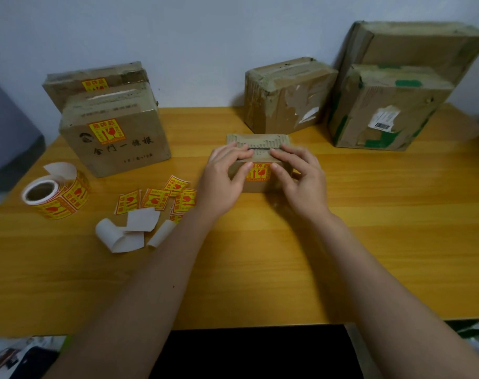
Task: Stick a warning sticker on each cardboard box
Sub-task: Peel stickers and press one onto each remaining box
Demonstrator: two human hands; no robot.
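Observation:
A small cardboard box (258, 140) sits mid-table with a yellow-and-red warning sticker (258, 172) on its near face. My left hand (223, 177) grips the box's left side, fingers over its top and thumb by the sticker. My right hand (301, 177) grips its right side the same way. Two stickered boxes stand at the left, one in front (115, 140) and one behind (93, 83). Three boxes without visible stickers stand at the right: a middle one (287, 97), a green-taped one (383, 108) and a large one behind (416, 45).
A sticker roll (55, 195) lies at the left of the wooden table (260, 255). Loose cut stickers (156, 199) and curled white backing papers (129, 231) lie left of my left forearm. The near table edge runs along the bottom.

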